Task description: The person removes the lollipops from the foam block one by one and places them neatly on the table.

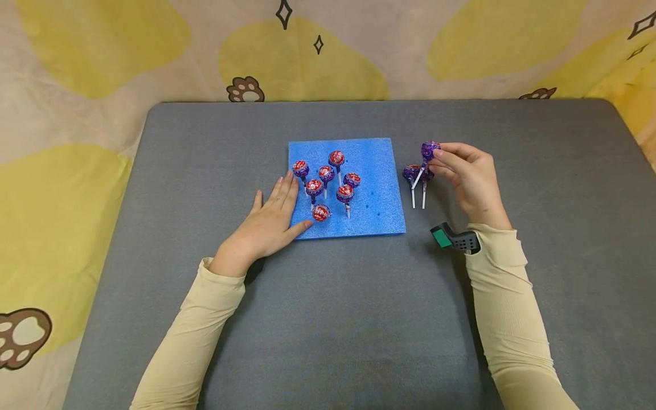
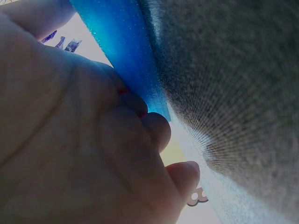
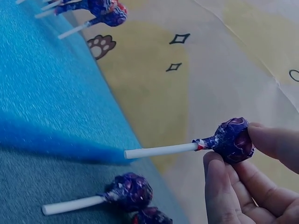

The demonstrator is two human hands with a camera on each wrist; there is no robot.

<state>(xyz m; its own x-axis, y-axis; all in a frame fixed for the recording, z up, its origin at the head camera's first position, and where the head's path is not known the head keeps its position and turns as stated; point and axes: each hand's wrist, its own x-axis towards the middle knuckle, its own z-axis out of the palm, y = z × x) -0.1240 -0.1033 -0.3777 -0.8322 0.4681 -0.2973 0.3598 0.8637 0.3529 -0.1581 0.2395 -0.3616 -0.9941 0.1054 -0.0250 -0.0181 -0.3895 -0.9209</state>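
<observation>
My right hand (image 1: 470, 176) pinches a purple-wrapped lollipop (image 3: 233, 140) by its candy head, with the white stick pointing away from the fingers. Two more lollipops lie on the table under it; one lollipop (image 3: 131, 191) shows near the foam's edge in the right wrist view. Several lollipops with red-and-purple wrappers, such as one lollipop (image 1: 336, 158), stand stick-down in a blue foam board (image 1: 376, 171). My left hand (image 1: 266, 221) lies with fingers straight against the board's left edge, its thumb at the front left corner.
The grey table (image 1: 328, 319) carries the board near its far side. A patterned yellow-and-cream cloth (image 1: 328, 62) hangs behind the table. A black strap with a green piece (image 1: 446, 236) sits at the right wrist. Small holes (image 1: 378, 214) dot the right part of the foam.
</observation>
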